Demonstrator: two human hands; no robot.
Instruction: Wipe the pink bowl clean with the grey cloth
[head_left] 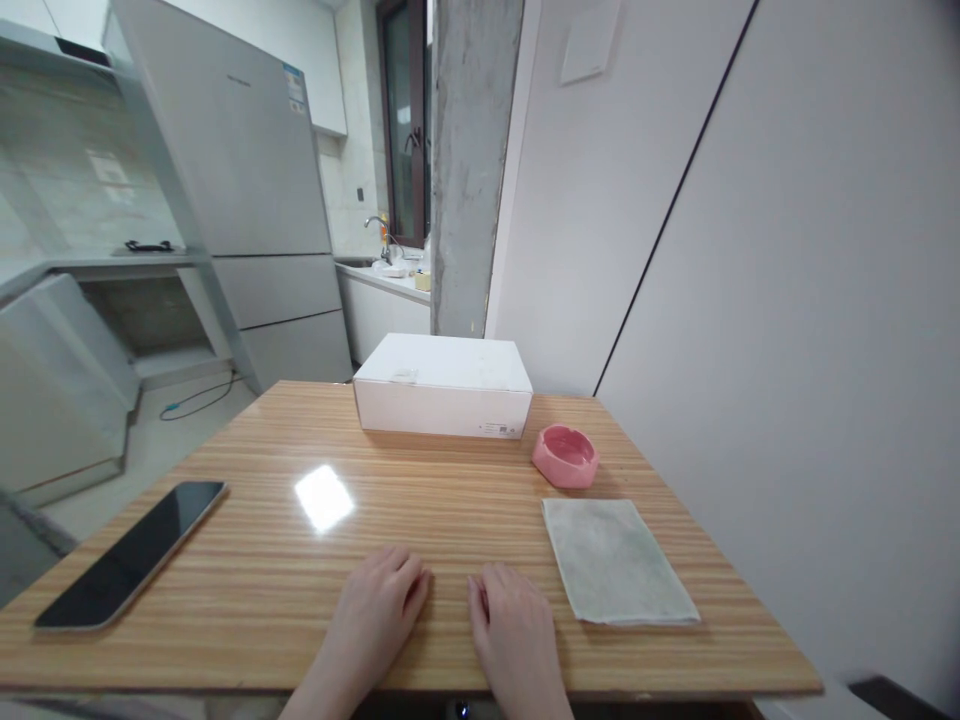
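Observation:
My left hand [381,605] rests on the wood-grain table [255,600] near its front edge, fingers curled under and nothing seen in them. Beside it, a short gap to the right, my right hand [514,625] lies in the same loosely closed way. Closest to the right hand is a folded grey-green cloth [619,562], flat on the table and not touched. Behind the cloth stands a pink ashtray [566,457]. A black phone [135,555] lies face up at the far left, well away from my left hand.
A white box [442,390] sits at the table's back edge. A pale wall [750,350] runs along the right side. Beyond the table are a grey fridge [240,150], a concrete pillar [474,170] and a sink counter with a faucet [382,235]. A cable [199,398] lies on the floor.

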